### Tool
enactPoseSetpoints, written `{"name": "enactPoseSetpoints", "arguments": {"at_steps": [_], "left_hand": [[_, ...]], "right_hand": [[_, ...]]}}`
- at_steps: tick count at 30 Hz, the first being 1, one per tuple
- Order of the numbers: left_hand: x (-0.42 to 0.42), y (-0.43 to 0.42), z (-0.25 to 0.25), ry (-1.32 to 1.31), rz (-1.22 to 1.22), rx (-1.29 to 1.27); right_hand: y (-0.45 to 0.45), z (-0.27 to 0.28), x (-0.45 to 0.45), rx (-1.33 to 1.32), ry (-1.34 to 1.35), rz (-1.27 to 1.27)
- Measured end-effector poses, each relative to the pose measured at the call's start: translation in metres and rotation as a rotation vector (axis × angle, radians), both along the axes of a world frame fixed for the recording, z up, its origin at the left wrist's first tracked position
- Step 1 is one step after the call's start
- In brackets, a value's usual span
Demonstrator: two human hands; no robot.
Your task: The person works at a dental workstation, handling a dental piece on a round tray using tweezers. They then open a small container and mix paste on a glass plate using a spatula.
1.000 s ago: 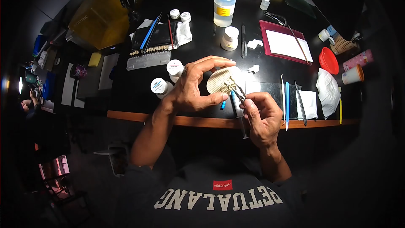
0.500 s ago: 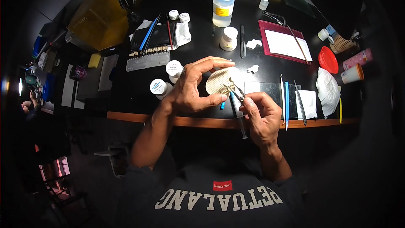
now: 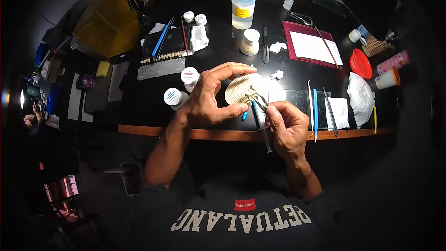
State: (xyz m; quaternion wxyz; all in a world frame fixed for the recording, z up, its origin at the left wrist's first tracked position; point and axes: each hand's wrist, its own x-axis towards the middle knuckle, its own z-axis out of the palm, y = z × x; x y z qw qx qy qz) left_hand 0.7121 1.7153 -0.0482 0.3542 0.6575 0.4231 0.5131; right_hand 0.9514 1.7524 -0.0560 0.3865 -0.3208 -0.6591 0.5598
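My left hand (image 3: 211, 95) curves around a round, pale, honeycomb-textured disc (image 3: 238, 91), holding it by its rim between thumb and fingers. My right hand (image 3: 289, 128) pinches a small metal tool (image 3: 261, 99), whose tips reach the small pieces at the disc's right side. A syringe (image 3: 265, 132) with a blue part lies under the hands, across the table edge. Two white jars with labelled lids (image 3: 172, 96) stand left of my left hand. What exactly the tool's tips touch is too small to tell.
A large clear bottle (image 3: 243, 9) and a white bottle (image 3: 250, 42) stand behind the hands. At the right are a maroon tray (image 3: 286, 42), a red bowl (image 3: 360, 63) and a blue-handled tool (image 3: 315, 116). A shade guide (image 3: 161, 68) lies left. Another person (image 3: 33, 118) appears far left.
The view has shifted slightly, so the table items appear a little further left. Both hands keep their grips, and the tool in my right hand has changed its angle slightly at the disc.
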Motion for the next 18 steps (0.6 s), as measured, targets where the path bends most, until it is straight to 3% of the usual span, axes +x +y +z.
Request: {"name": "enactPoseSetpoints", "arguments": {"at_steps": [18], "left_hand": [[-0.0001, -0.0006, 0.0012, -0.016, 0.0, -0.021]], "right_hand": [[0.0017, -0.0008, -0.0021, 0.054, -0.003, -0.028]]}}
